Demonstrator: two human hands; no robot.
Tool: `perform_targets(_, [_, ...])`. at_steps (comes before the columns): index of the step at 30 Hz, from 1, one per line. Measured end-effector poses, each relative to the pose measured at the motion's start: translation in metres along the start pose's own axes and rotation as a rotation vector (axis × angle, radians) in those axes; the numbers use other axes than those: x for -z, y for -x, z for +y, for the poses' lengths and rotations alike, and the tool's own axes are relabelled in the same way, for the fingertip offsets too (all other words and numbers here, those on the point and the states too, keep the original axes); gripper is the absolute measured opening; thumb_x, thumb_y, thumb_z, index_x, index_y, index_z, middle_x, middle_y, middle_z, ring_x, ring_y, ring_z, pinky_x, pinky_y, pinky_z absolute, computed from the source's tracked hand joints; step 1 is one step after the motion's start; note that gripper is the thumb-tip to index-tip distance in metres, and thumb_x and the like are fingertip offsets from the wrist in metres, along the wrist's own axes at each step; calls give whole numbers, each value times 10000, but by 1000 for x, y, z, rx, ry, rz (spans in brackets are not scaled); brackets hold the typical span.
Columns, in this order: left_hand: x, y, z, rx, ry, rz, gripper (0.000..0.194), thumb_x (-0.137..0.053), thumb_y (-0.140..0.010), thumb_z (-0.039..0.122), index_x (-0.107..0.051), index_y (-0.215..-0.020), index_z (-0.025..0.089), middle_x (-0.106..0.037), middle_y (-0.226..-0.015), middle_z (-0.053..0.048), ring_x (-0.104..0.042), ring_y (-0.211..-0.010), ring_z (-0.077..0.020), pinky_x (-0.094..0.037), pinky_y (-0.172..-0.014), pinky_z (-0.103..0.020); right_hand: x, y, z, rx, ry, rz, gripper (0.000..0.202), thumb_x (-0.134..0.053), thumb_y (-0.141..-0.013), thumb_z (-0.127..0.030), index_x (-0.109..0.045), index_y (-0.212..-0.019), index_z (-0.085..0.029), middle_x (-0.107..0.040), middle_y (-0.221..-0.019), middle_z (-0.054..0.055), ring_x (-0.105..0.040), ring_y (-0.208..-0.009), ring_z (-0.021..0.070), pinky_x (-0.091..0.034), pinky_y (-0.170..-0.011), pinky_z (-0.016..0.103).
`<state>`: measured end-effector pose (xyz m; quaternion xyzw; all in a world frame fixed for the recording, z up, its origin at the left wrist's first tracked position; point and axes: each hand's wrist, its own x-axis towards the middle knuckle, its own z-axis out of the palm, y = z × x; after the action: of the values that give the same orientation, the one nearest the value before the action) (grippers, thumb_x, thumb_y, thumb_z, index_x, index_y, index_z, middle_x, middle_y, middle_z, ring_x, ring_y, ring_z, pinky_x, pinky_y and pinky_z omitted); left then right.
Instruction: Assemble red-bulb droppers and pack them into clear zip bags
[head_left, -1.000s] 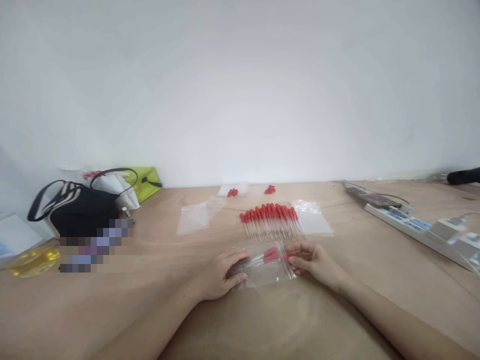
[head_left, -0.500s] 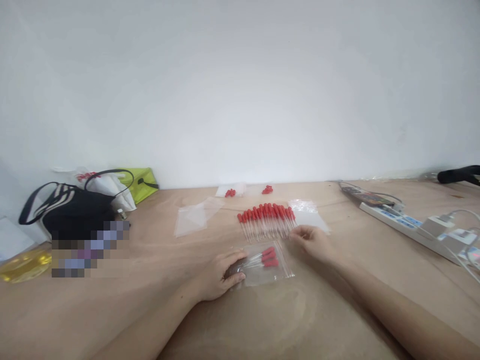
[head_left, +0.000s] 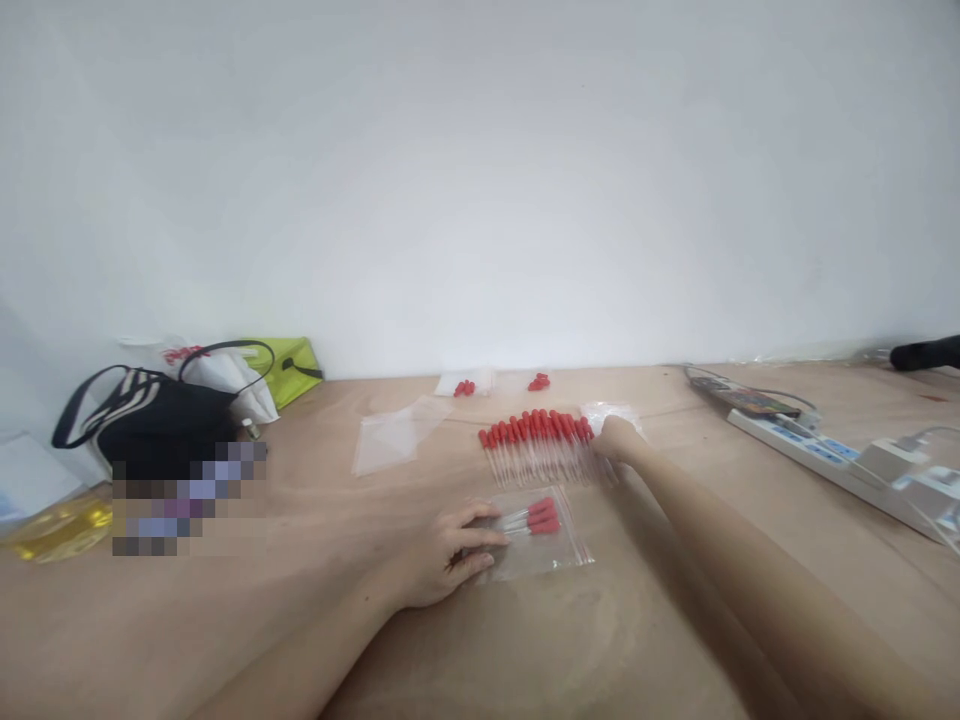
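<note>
My left hand (head_left: 454, 550) rests with its fingers apart on the left part of a clear zip bag (head_left: 525, 562). Inside the bag lie red-capped droppers (head_left: 543, 518), their clear stems pointing left. Beyond the bag, several more red-capped droppers (head_left: 534, 440) lie side by side in a row. At the right end of that row is my right hand (head_left: 616, 442), its fingers bent down among the droppers; the fingertips and anything they hold are hidden. Behind this hand, a stack of clear bags (head_left: 611, 411) shows in part.
Flat clear bags (head_left: 390, 437) lie left of the row. Two small groups of red caps (head_left: 464, 388) are near the wall. A white power strip (head_left: 814, 450) and phone (head_left: 742, 396) sit right. At left are a black bag (head_left: 169, 420) and a green bag (head_left: 289, 372).
My right hand has moved forward and slightly right, from the stem ends to the red ends of the row. My left hand's fingers have shifted slightly on the bag.
</note>
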<state>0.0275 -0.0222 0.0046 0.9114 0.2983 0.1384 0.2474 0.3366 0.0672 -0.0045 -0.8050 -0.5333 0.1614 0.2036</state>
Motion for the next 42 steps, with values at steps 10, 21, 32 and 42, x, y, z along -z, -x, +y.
perform_targets(10, [-1, 0, -1, 26, -15, -24, 285, -462, -831, 263, -560, -1096, 304, -436, -1258, -34, -376, -1172, -224, -288, -985, -398, 6, -3, 10, 14, -183, 38, 180, -547, -577, -151, -591, -751, -158, -601, -659, 83, -584, -743, 227, -413, -604, 270])
perform_targets(21, [0, -2, -1, 11, -6, -29, 290, -458, -832, 253, -558, -1101, 297, -442, -1250, -43, -397, -1153, -226, -308, -966, -391, -4, 75, 35, 70, -864, -12, 507, -439, -653, -250, -271, -1128, -201, -429, -538, -86, -461, -429, 100, -398, -418, 218])
perform_targets(32, [2, -3, 1, 18, -7, -30, 286, -470, -826, 245, -564, -1093, 287, -446, -1249, -38, -389, -1159, -218, -295, -973, -384, -8, 111, 22, 154, -1247, -78, 570, -663, -571, -438, -336, -990, -233, -515, -561, -83, -526, -479, 106, -466, -506, 266])
perform_targets(42, [1, -2, 0, 36, -31, -39, 291, -463, -830, 247, -553, -1104, 284, -435, -1257, -41, -392, -1154, -213, -299, -970, -384, -22, 129, 16, 228, -1193, -194, 409, -683, -582, -412, -420, -826, -216, -563, -653, -47, -572, -585, 121, -472, -594, 276])
